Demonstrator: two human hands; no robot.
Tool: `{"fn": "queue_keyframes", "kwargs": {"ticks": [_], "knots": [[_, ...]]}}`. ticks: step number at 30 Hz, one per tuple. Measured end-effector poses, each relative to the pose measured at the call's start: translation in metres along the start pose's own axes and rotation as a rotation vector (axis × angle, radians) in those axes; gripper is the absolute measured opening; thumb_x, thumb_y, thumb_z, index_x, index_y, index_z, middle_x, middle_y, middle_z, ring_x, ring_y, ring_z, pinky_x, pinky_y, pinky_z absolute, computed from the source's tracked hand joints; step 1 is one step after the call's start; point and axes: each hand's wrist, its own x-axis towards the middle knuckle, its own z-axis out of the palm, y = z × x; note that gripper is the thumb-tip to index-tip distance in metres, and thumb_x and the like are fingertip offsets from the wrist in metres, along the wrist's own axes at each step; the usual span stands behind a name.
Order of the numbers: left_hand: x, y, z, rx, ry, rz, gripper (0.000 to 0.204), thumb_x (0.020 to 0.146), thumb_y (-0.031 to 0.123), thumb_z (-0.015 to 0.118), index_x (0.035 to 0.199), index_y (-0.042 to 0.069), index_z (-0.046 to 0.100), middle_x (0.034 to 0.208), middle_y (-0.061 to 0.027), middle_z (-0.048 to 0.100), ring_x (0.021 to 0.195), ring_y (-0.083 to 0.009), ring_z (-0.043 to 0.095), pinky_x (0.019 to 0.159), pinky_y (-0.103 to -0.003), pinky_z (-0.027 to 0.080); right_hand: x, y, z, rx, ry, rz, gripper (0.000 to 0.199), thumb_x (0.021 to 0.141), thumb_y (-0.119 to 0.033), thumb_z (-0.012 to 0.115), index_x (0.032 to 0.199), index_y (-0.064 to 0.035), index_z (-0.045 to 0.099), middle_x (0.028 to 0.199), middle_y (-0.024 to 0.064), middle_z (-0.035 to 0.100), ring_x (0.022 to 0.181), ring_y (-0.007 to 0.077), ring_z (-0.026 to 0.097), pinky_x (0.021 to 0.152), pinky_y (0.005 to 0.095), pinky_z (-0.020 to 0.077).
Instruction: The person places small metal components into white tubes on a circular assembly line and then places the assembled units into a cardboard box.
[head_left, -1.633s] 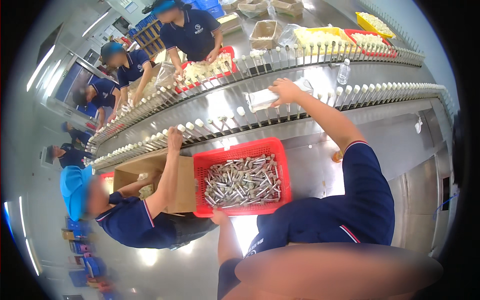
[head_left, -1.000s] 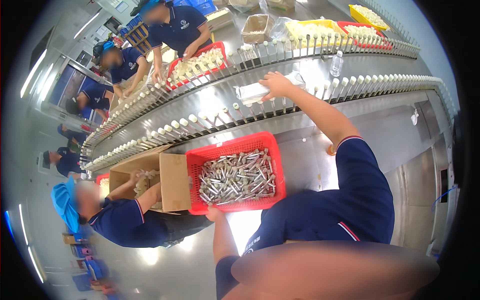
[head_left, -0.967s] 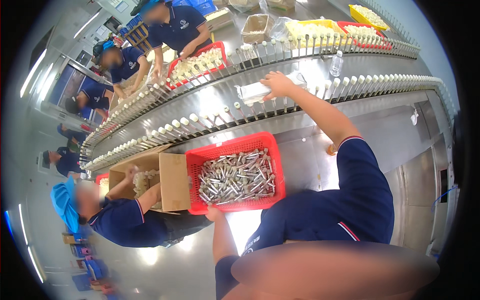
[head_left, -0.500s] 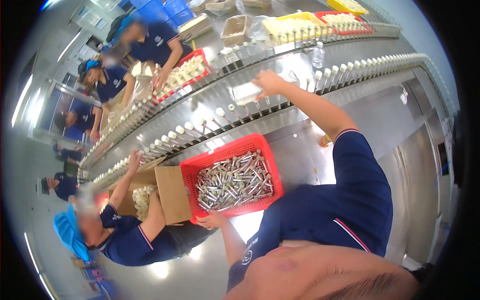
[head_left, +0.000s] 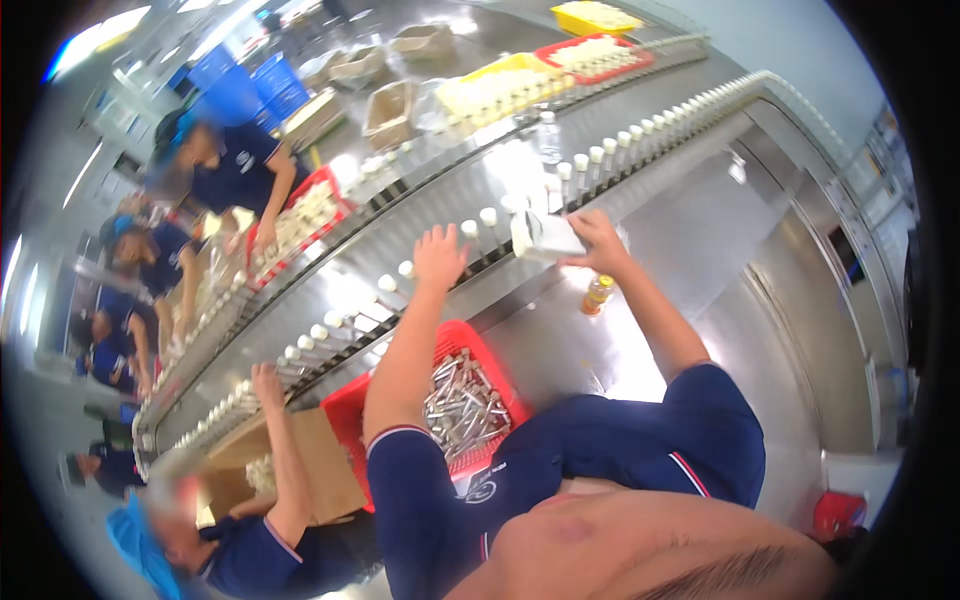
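Note:
My right hand [head_left: 598, 243] is closed on the edge of a white block-shaped pack [head_left: 548, 238], held over the near edge of the conveyor. What the pack contains cannot be made out. To its left, my left hand [head_left: 440, 258] reaches over the near row of white-capped rods [head_left: 405, 270] with its fingers stretched out and nothing visible in them. Below my left forearm sits a red basket [head_left: 510, 385] of silvery tubes [head_left: 465, 405], partly hidden by that arm.
A co-worker at my left reaches to the rods beside an open cardboard box [head_left: 325, 465]. A small yellow bottle [head_left: 597, 295] stands on the metal surface near my right forearm. Beyond the near row is a clear bottle [head_left: 548, 138]. Yellow and red baskets [head_left: 505, 85] line the far side.
My left hand has left the red basket's rim and moved up over the rods. My right hand has drawn the white pack nearer to me. The view has shifted.

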Motion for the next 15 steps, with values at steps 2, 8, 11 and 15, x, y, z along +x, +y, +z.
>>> {"fn": "queue_keyframes", "kwargs": {"ticks": [2, 8, 11, 15], "knots": [[0.019, -0.003, 0.026, 0.088, -0.178, 0.080, 0.033, 0.083, 0.036, 0.057, 0.101, 0.009, 0.056, 0.094, -0.0140, 0.059, 0.085, -0.0307, 0.060, 0.071, -0.042, 0.048, -0.058, -0.005, -0.020, 0.060, 0.015, 0.178, 0.074, 0.056, -0.041, 0.082, 0.114, -0.0015, 0.058, 0.092, 0.0129, 0.057, 0.086, 0.0286, 0.051, 0.078, 0.0369, 0.0404], [0.042, -0.020, 0.090, 0.113, -0.242, 0.192, 0.026, 0.088, 0.036, 0.051, 0.077, 0.012, 0.053, 0.064, -0.0103, 0.060, 0.058, -0.0304, 0.063, 0.050, -0.043, 0.050, -0.190, -0.050, -0.043, 0.455, -0.012, 0.777, 0.070, 0.061, -0.039, 0.079, 0.119, -0.0052, 0.058, 0.097, 0.0120, 0.058, 0.093, 0.0241, 0.053, 0.083, 0.0337, 0.0418], [0.071, -0.011, 0.048, 0.061, -0.068, 0.069, 0.026, 0.088, 0.034, 0.051, 0.077, 0.012, 0.052, 0.067, -0.0108, 0.061, 0.057, -0.0301, 0.062, 0.051, -0.044, 0.050, -0.207, -0.053, -0.035, 0.524, -0.091, 0.966, 0.067, 0.063, -0.035, 0.078, 0.118, -0.0020, 0.058, 0.105, 0.0097, 0.058, 0.092, 0.0186, 0.053, 0.083, 0.0319, 0.0415], [0.070, 0.010, -0.087, -0.205, 0.368, -0.006, 0.023, 0.088, 0.024, 0.055, 0.076, 0.005, 0.055, 0.065, -0.0125, 0.059, 0.052, -0.0295, 0.057, 0.047, -0.040, 0.045, -0.175, -0.045, -0.026, 0.486, -0.138, 0.839, 0.069, 0.062, -0.033, 0.079, 0.118, -0.0006, 0.057, 0.105, 0.0118, 0.057, 0.098, 0.0218, 0.053, 0.087, 0.0319, 0.0410]]}}
